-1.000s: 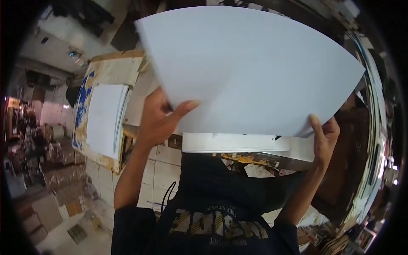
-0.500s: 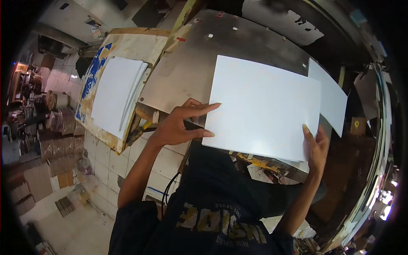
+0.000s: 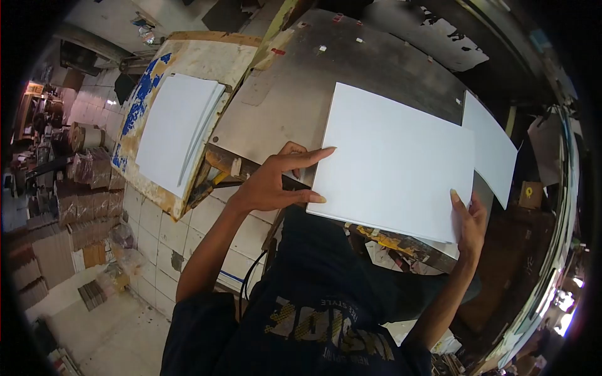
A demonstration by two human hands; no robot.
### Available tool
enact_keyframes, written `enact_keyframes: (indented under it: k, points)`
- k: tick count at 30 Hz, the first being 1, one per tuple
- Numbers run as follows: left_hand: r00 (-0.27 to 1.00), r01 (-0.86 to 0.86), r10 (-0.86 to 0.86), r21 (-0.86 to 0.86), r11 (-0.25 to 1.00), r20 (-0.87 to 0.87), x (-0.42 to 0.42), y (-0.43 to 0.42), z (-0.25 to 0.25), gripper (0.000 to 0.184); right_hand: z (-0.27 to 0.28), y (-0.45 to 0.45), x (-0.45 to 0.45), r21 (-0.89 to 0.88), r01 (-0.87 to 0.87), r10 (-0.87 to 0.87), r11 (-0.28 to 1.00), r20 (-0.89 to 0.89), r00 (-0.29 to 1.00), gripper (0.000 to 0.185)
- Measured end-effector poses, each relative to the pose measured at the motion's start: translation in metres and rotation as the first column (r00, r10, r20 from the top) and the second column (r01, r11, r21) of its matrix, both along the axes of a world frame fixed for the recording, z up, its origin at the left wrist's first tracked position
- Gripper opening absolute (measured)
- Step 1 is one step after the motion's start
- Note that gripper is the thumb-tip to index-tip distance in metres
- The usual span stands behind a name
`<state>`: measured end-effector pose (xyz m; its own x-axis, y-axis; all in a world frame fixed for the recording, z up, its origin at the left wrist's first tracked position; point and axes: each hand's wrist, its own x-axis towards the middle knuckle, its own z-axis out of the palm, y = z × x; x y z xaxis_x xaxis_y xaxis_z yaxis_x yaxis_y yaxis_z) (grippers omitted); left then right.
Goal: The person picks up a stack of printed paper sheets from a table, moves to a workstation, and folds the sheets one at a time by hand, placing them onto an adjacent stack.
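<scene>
Head view of a person's two bare hands at a stack of white paper sheets (image 3: 395, 163). The stack lay flat at the near side of a grey, metal-looking tabletop (image 3: 276, 113), between the hands, its long axis running crosswise from one to the other and slanting slightly towards the body at the right end. The left hand (image 3: 269, 183) met the left short edge: thumb and index finger were spread well apart, the thumb tip near the near-left corner and the index tip farther up the edge. The right hand (image 3: 469, 219) was at the opposite short edge, close to the near-right corner, its thumb on the upper face and its other fingers beside the edge; whether they pinched the sheets could not be made out. Neither hand was clearly nearer. A loose white sheet (image 3: 495, 147) lay just beyond the stack's right edge.
</scene>
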<state>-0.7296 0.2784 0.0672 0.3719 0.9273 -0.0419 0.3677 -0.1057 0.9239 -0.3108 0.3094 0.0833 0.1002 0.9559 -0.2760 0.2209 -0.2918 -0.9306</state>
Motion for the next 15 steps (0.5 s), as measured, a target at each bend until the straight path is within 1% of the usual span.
enact_keyframes:
  k: [2, 8, 11, 14, 15]
  points:
    - [1.000, 0.001, 0.000, -0.022, 1.000, 0.017, -0.0006, -0.0004, -0.0011, 0.090, -0.0015, -0.0009, 0.0010, -0.001, 0.001, -0.001, 1.000, -0.010, 1.000, 0.038]
    - [1.000, 0.010, -0.010, 0.025, 1.000, 0.016, -0.0011, -0.0005, -0.0074, 0.091, -0.0025, -0.0016, 0.0000, 0.002, 0.003, -0.003, 1.000, 0.001, 1.000, 0.038]
    - [0.999, 0.012, -0.012, -0.008, 1.000, 0.047, -0.0016, -0.0006, -0.0063, 0.091, -0.0016, -0.0016, -0.0014, 0.005, 0.006, -0.006, 1.000, 0.018, 1.000, 0.039]
    - [0.999, 0.018, -0.017, -0.036, 0.999, 0.038, -0.0018, -0.0010, -0.0033, 0.091, 0.0004, -0.0020, -0.0030, -0.004, 0.009, -0.009, 1.000, 0.026, 1.000, 0.039]
    - [1.000, 0.017, -0.017, 0.011, 1.000, -0.009, -0.0024, -0.0025, -0.0018, 0.088, 0.0011, -0.0026, -0.0038, -0.002, 0.012, -0.012, 1.000, 0.016, 1.000, 0.039]
